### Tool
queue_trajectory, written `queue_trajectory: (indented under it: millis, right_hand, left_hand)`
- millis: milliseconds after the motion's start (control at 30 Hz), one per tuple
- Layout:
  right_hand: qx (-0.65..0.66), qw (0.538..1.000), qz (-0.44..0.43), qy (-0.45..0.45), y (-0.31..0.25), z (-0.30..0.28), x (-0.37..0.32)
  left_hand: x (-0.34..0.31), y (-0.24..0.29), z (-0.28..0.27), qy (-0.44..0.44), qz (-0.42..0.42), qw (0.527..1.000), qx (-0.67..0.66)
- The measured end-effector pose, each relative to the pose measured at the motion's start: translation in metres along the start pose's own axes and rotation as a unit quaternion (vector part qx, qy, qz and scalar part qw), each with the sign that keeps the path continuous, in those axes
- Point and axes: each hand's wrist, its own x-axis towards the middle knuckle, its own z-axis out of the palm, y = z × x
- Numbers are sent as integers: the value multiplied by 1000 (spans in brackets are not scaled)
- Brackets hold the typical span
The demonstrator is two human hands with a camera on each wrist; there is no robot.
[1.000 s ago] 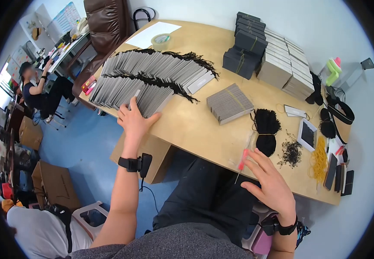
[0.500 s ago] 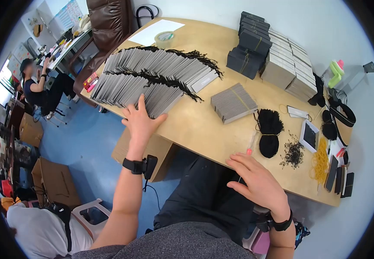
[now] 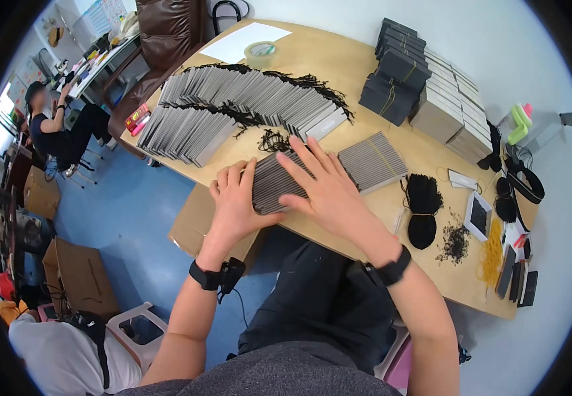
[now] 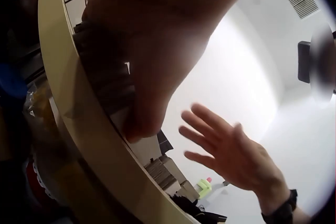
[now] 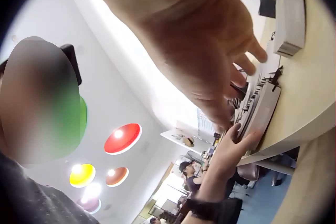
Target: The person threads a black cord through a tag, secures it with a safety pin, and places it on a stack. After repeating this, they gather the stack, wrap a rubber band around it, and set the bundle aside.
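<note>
At the table's front edge, my left hand [image 3: 236,201] grips one end of a stack of thin grey cards [image 3: 269,187] standing on edge, its thumb along the near side. Black cords [image 3: 274,140] spill from the stack's far side. My right hand [image 3: 331,198] is over the stack's right part, fingers spread and fairly straight; the left wrist view shows that palm open. Left of the stack, a front row of similar cards [image 3: 184,132] leans in a fan, with a longer row [image 3: 259,99] behind. A yellow-banded block of grey cards [image 3: 373,162] sits just right of the stack.
A black cord bundle [image 3: 422,214], black scraps [image 3: 454,243], a small white box [image 3: 477,216] and yellow rubber bands [image 3: 491,254] lie rightward. Black and pale stacks [image 3: 438,113] stand at the back. A tape roll [image 3: 260,54] sits near white paper [image 3: 246,41].
My left hand has drawn the right part of the front card row rightward, leaving that row shorter. My right hand has swung left from the table edge to the cards.
</note>
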Motion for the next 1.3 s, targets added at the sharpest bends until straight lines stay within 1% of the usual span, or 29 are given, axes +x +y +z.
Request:
queue_trajectory:
  millis: [33,67,133,300,333,367,400,467,500,533,600,633,667,700,733,767,800,833,867,933,1000,1033,1067,1100,1133,1167,1200,1267,1300]
  right_hand:
    - [-43,999,-1,-3,6,13,10]
    - [-43,999,-4,-4,10,26,16]
    - [-38,996,-5,-82,14,44,28]
    - [5,993,-8,-119,31,37,40]
    - [169,981,63,-74,39,42,45]
    - [329,935,133,-27,41,44,48]
    - [330,934,135,-29,41,47,48]
    - [379,914,116,-91,40,49,52]
    - [410,895,135,-114,37,40,51]
    - [410,895,135,-115,40,41,49]
    - [440,881,134,-113,43,45,44]
    - [442,879,136,-115,36,49,40]
    - [344,924,136,-101,22,50,40]
    - [242,957,136,-85,14,50,38]
    - [242,956,138,-87,13,47,38]
    - [188,970,123,-93,12,44,39]
    - [134,980,105,-99,11,43,38]
    - [81,992,63,-66,16,52,35]
    - [81,993,63,-66,12,49,35]
    - [177,969,124,-123,7,35,36]
    - [196,966,129,-110,9,33,27]
    - [217,963,129,-98,10,33,21]
    - [218,962,132,-100,8,34,19]
    - [82,989,71,-98,6,35,19]
    - [-57,994,7,-91,6,35,21]
    - [-14,996,17,-83,8,38,21]
    - [-13,996,18,-83,10,38,21]
    - [-13,995,16,-94,10,35,21]
    - [-13,996,15,-91,7,34,22]
  left_hand:
    - [-1,-2,1,-5,11,1000,-7]
    - [-1,-5,6,-3,9,1000,-7]
    - [-3,-10,15,36,37,993,-103]
    - [-10,-9,13,43,-10,994,-104]
    - [-10,-10,16,32,-17,991,-127]
    - [-10,-11,19,21,-24,988,-149]
    - [-9,-9,20,18,-26,988,-149]
    - [-4,-6,21,66,-7,976,-209]
    - [-8,-8,19,65,-31,969,-236]
    - [-12,-7,20,65,-32,969,-236]
    - [-20,2,26,115,-79,953,-269]
    - [-20,14,28,114,-67,963,-235]
    - [-19,14,25,112,-69,963,-235]
    - [-18,11,21,75,-42,976,-202]
    - [-17,8,16,38,-15,985,-170]
    - [-15,2,8,7,-16,983,-182]
    - [-15,1,4,6,-20,983,-182]
    - [-10,-1,0,-16,-24,990,-140]
    - [-9,-2,-1,-39,-29,994,-100]
    - [-8,-2,4,-35,-23,995,-96]
    - [-17,0,9,-29,-27,990,-137]
    - [-17,3,10,1,-19,993,-113]
    - [-17,4,12,-3,-20,993,-114]
    - [-15,4,13,-3,-13,989,-145]
    - [-12,3,13,-1,-5,984,-176]
    - [-12,0,14,2,16,987,-163]
    - [-10,-2,11,0,16,987,-163]
    - [-7,-2,1,-94,-35,989,-107]
    - [-6,-3,2,-92,-33,990,-105]
